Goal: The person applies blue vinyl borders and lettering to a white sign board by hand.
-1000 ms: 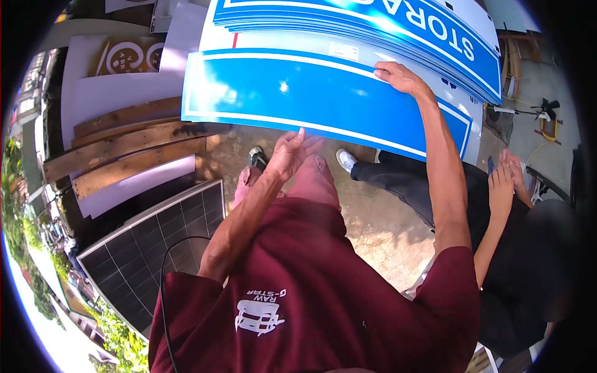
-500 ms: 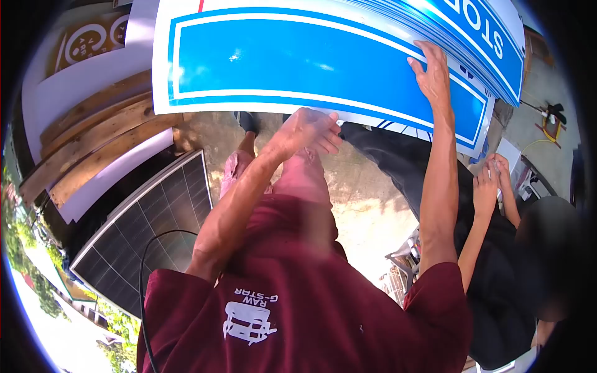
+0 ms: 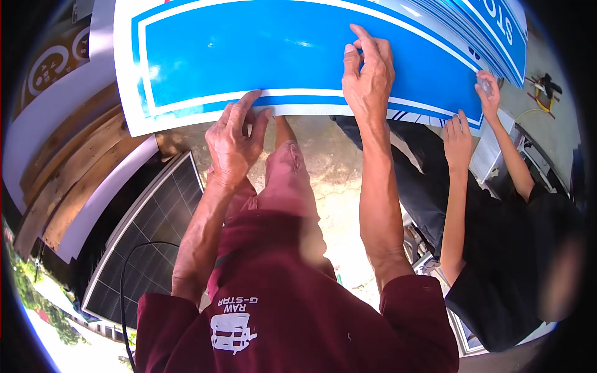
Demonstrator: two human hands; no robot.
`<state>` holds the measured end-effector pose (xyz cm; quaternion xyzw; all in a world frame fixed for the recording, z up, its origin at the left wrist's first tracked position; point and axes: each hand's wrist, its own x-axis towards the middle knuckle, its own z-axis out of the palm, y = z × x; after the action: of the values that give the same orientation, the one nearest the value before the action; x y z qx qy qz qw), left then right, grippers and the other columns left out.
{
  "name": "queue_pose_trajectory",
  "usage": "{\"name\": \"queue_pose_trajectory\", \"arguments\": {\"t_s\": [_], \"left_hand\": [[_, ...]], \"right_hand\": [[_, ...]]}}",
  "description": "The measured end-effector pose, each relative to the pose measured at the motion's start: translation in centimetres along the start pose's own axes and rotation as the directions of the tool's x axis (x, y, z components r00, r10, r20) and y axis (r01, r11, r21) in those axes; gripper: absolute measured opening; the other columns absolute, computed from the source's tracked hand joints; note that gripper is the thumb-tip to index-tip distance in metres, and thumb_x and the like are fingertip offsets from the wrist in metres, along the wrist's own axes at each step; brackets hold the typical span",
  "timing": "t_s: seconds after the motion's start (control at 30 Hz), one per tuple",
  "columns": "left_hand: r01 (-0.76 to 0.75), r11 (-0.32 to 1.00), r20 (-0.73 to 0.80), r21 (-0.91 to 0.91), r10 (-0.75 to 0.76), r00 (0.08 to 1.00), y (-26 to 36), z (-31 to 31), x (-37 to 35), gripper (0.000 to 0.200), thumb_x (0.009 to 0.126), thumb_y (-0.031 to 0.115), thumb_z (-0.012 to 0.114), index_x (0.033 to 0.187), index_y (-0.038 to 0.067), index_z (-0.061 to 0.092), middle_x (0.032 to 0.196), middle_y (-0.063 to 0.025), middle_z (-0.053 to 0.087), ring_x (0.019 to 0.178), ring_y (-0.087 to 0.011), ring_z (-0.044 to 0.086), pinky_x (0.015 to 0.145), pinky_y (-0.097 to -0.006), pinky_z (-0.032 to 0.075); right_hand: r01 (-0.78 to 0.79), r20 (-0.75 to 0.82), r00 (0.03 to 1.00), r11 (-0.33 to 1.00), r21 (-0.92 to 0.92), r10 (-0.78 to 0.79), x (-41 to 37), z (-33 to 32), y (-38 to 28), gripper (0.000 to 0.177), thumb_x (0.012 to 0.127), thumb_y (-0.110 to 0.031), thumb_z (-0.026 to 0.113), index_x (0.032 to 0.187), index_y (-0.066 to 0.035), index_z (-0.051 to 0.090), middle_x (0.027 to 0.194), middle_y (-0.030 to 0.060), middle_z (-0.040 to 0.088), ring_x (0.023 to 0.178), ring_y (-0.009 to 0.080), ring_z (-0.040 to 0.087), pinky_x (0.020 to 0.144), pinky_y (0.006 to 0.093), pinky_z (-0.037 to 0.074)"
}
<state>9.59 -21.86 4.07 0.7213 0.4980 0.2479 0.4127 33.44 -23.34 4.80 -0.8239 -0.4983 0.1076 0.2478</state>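
Observation:
A long blue sign sheet with a white border line lies in front of me, its near edge overhanging the ground. At that near edge is my left hand, its fingertips on the white margin and its thumb apart from the index finger. My right hand rests farther in on the blue face, index finger extended and the other fingers slightly bent. Neither hand appears to hold anything. Beyond the sheet, at the upper right, is a stack of similar blue signs with white lettering.
A person in black stands at my right, one hand near the sheet's edge. Their other hand has something clear at its fingertips. Wooden planks and a solar panel are at the left. A dark cable hangs beside me.
My left hand has moved left onto the sheet's near edge. My right hand has shifted left across the blue face. The other person's hands have separated and reached up to the sheet's right end.

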Motion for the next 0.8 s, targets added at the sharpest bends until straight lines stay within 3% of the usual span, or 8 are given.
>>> {"name": "queue_pose_trajectory", "arguments": {"t_s": [0.3, 0.5, 0.7, 0.8], "left_hand": [[-0.044, 0.999, -0.014, 0.009, 0.044, 0.999, -0.3, 0.4, 0.1, 0.040, 0.081, 0.009, 0.083, 0.119, 0.011, 0.070, 0.070, -0.0012, 0.062, 0.048, -0.0057, 0.047, 0.044, -0.0254, 0.038], [-0.033, 0.999, -0.006, -0.009, 0.033, 0.999, -0.4, 0.5, -0.1, 0.041, 0.080, 0.007, 0.083, 0.119, 0.010, 0.070, 0.069, -0.0004, 0.058, 0.048, -0.0053, 0.045, 0.044, -0.0246, 0.037], [-0.029, 1.000, -0.008, -0.003, 0.029, 1.000, -0.4, 0.5, -0.1, 0.042, 0.080, 0.007, 0.083, 0.120, 0.010, 0.070, 0.069, -0.0003, 0.057, 0.049, -0.0053, 0.045, 0.045, -0.0244, 0.038], [-0.030, 1.000, -0.003, 0.000, 0.030, 1.000, -0.4, 0.5, -0.1, 0.041, 0.081, 0.008, 0.083, 0.120, 0.011, 0.070, 0.070, -0.0004, 0.057, 0.049, -0.0055, 0.046, 0.045, -0.0246, 0.039]], "right_hand": [[0.142, -0.069, 0.986, 0.980, -0.137, -0.152, 0.3, 0.8, -0.2, 0.031, 0.089, -0.004, 0.064, 0.120, -0.005, 0.067, 0.100, 0.0129, 0.056, 0.097, 0.0304, 0.055, 0.085, 0.0434, 0.048], [0.087, -0.048, 0.995, 0.994, -0.065, -0.090, 0.3, 0.8, 0.0, 0.031, 0.088, -0.005, 0.066, 0.119, -0.008, 0.067, 0.099, 0.0117, 0.056, 0.094, 0.0283, 0.056, 0.082, 0.0408, 0.048], [-0.052, -0.042, 0.998, 0.993, 0.104, 0.057, 1.3, 0.5, 0.1, 0.028, 0.087, -0.005, 0.069, 0.115, -0.009, 0.068, 0.087, 0.0058, 0.060, 0.075, 0.0207, 0.058, 0.067, 0.0355, 0.049], [-0.008, -0.087, 0.996, 0.998, 0.062, 0.013, 1.8, 0.6, -0.1, 0.020, 0.087, -0.007, 0.071, 0.107, -0.007, 0.071, 0.082, 0.0048, 0.061, 0.068, 0.0195, 0.058, 0.063, 0.0338, 0.049]]}}
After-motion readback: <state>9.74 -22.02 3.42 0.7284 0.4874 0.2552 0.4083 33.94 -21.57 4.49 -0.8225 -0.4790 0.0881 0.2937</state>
